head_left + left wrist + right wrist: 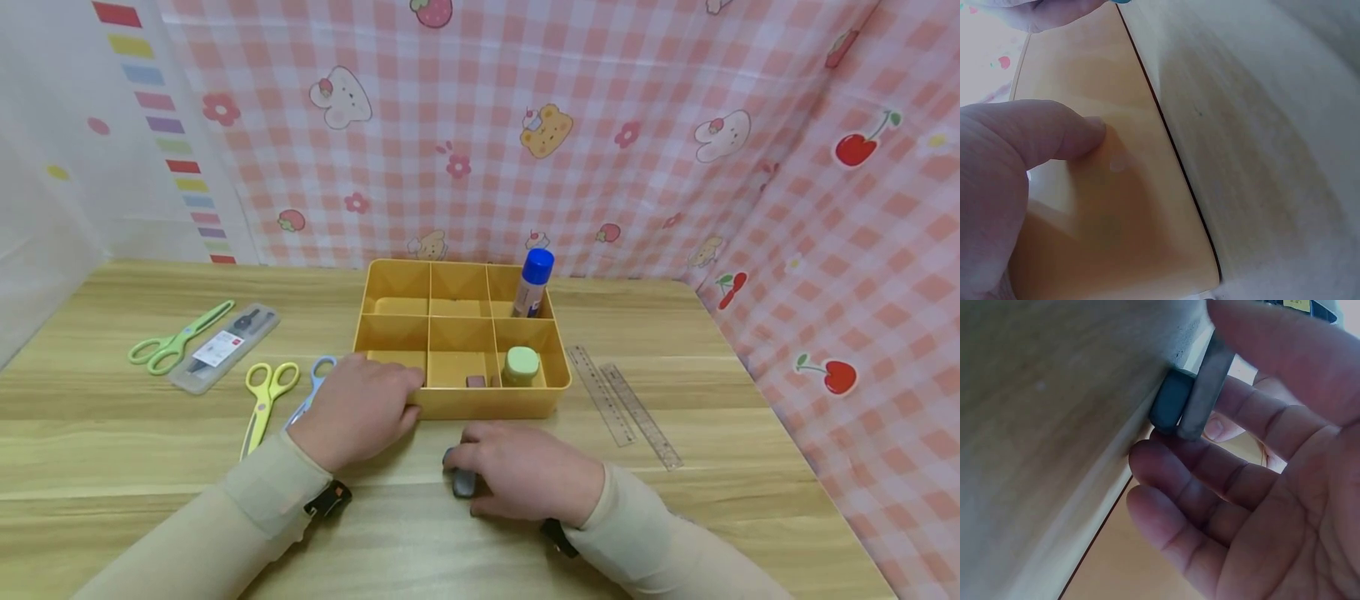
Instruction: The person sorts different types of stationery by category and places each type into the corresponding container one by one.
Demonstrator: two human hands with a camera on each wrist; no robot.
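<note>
My left hand (363, 408) grips the front wall of an orange compartment box (491, 404), fingers over the rim. In the left wrist view its thumb (1063, 131) presses the outside of that wall. In front of the box, low over the table, my right hand (525, 471) curls around a small grey block (464, 483). The right wrist view shows this grey block (1205, 387) against a dark teal block (1172, 400), between thumb and fingertips. Inside the box, a glue stick (531, 283) with blue cap stands back right, a green-lidded jar (521, 367) front right.
Small brownish blocks (476, 382) lie in the front middle compartment. Left of the box are green scissors (180, 337), a clear case (225, 348), yellow scissors (262, 400) and partly hidden blue scissors (315, 387). Two clear rulers (602, 396) (641, 417) lie to the right.
</note>
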